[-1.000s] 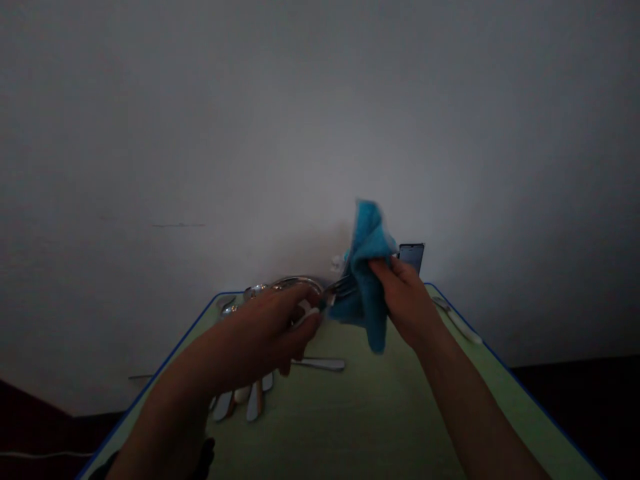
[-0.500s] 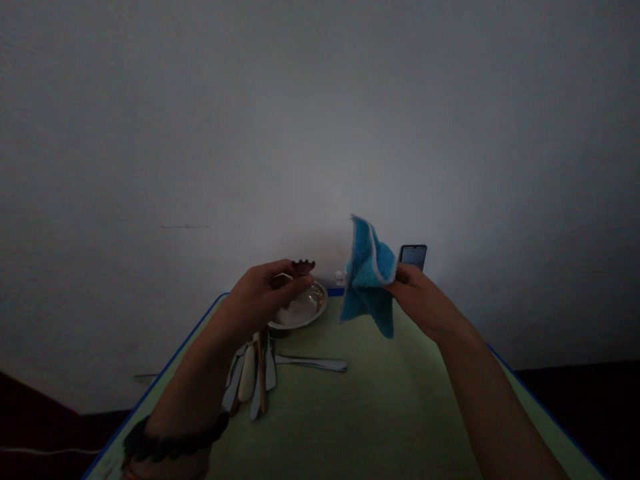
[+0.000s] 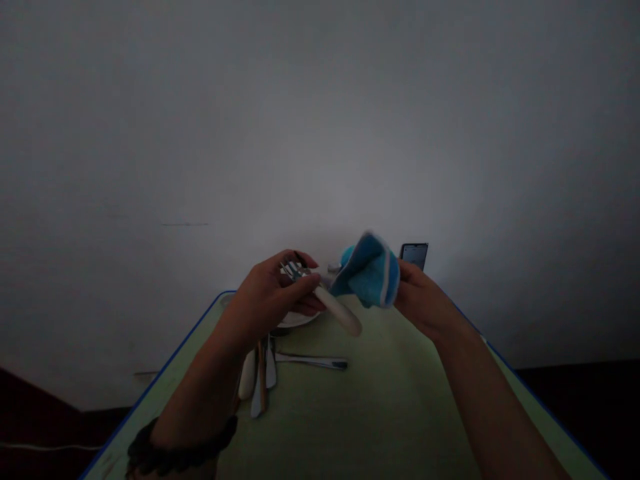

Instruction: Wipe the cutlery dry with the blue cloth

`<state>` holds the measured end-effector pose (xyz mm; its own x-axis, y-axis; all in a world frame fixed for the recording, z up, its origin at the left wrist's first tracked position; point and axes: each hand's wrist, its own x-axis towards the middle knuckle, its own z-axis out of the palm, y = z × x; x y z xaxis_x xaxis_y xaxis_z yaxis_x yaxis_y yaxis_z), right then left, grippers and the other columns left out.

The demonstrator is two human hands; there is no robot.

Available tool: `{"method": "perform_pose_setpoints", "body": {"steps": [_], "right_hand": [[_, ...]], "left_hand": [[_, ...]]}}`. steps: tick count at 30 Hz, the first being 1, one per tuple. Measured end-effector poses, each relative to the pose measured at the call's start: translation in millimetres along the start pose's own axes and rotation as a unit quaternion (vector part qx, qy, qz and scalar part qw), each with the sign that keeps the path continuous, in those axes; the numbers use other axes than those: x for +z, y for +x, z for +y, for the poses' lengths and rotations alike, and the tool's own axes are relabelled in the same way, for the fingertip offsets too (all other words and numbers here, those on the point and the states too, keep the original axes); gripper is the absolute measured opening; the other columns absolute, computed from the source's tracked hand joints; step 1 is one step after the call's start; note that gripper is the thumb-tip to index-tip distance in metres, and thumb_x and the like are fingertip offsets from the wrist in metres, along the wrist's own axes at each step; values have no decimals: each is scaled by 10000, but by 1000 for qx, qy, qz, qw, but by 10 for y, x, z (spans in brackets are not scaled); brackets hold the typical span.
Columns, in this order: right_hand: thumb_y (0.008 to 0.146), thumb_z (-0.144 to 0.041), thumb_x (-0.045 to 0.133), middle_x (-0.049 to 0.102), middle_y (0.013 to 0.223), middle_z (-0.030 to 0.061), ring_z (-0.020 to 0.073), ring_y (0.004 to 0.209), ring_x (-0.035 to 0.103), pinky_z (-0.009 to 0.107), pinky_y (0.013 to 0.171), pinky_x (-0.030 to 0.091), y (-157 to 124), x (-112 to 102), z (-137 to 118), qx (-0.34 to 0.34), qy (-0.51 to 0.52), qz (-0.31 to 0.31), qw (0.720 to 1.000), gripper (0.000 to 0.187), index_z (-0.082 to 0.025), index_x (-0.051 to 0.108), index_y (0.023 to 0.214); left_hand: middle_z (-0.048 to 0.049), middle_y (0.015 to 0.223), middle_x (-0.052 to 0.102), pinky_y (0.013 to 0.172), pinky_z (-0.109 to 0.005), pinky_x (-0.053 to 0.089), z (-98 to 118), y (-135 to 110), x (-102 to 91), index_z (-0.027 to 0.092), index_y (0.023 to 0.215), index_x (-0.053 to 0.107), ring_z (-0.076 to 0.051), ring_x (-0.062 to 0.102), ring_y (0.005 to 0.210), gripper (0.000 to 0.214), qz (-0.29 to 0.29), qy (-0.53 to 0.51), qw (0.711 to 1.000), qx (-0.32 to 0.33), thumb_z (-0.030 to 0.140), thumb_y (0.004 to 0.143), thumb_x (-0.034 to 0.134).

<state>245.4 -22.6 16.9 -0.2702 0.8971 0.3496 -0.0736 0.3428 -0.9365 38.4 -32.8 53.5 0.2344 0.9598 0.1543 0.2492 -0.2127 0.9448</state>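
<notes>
My left hand (image 3: 273, 297) is closed around the metal head of a fork (image 3: 327, 301), whose white handle sticks out to the right and down. My right hand (image 3: 425, 303) is closed on a blue cloth (image 3: 370, 272), bunched up just right of the fork and touching its handle. Both hands hover above the far part of a light green table (image 3: 380, 407). A metal bowl (image 3: 295, 320) sits under my left hand, mostly hidden by it.
Several pieces of cutlery (image 3: 257, 377) lie in a bunch on the table below my left wrist, and one metal utensil (image 3: 313, 361) lies crosswise beside them. A dark phone (image 3: 414, 254) stands against the white wall at the table's far edge. The table has a blue rim.
My left hand has turned the fork so its white handle now points right toward the cloth. My right hand has brought the blue cloth lower and closer to the fork.
</notes>
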Motion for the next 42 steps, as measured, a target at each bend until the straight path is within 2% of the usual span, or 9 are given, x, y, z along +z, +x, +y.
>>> {"method": "perform_pose_setpoints", "body": {"steps": [4,8,10,14,18,25,29,37,42], "right_hand": [[772,-340,528,653,944,20,188,898,584,347,811,446,-32,-45,-70,-5,-18,-14,1000,264,-249,623,1001],[808,-306,491,511,1236,-4,188,1161,430,334,958,333,-83,-19,-214,-10,-146,-227,963,312,-296,573,1108],[849,-305,423,391,1340,7,178,1203,373,332,978,295,-85,21,-235,-19,-178,-276,944,308,-267,558,1123],[809,-384,486,562,1073,49,153,888,531,284,748,421,-57,88,-125,-11,-253,-184,950,274,-213,539,1016],[691,-455,613,602,903,30,142,741,538,256,624,420,-40,76,-15,28,-262,-72,962,466,-210,441,1049],[741,-474,543,624,851,31,155,711,560,251,576,403,-38,-64,-140,35,-360,-200,911,342,-195,579,935],[756,-493,513,627,826,22,148,686,568,235,537,388,-49,-81,-171,39,-380,-208,901,344,-196,587,914],[820,-392,440,612,723,23,137,635,547,240,543,359,-20,29,-184,12,-405,-233,884,271,-170,591,783],[818,-398,444,616,787,19,131,685,555,228,569,371,-22,-7,-185,26,-395,-242,886,264,-170,575,814]], "left_hand": [[-1,593,663,514,-242,559,-5,41,14,163,840,519,-157,664,548,165,-4,-3,1000,-28,281,748,588],[10,618,642,517,-228,543,-25,79,39,152,830,540,-135,642,551,171,64,23,998,-18,280,732,598],[13,626,626,504,-220,529,-35,85,45,147,828,555,-127,625,545,189,91,48,995,-6,293,719,605],[13,604,612,475,-217,501,-40,76,57,145,810,561,-126,602,528,235,109,70,992,11,336,690,626],[5,617,625,456,-209,479,-31,64,91,156,782,562,-123,589,522,276,109,87,990,21,391,667,648],[-2,643,664,544,-237,515,-89,85,-30,178,774,582,-142,642,577,186,-42,40,998,-25,350,714,613],[17,536,641,448,-199,454,-94,55,-153,192,816,640,-130,609,478,215,-100,156,982,-20,373,762,538],[-26,725,669,536,-213,438,-64,32,75,167,812,631,-145,615,615,218,-121,346,924,107,290,788,452],[-11,682,663,505,-199,441,-49,15,10,162,852,600,-133,606,572,263,-122,272,953,48,383,804,467]]}}
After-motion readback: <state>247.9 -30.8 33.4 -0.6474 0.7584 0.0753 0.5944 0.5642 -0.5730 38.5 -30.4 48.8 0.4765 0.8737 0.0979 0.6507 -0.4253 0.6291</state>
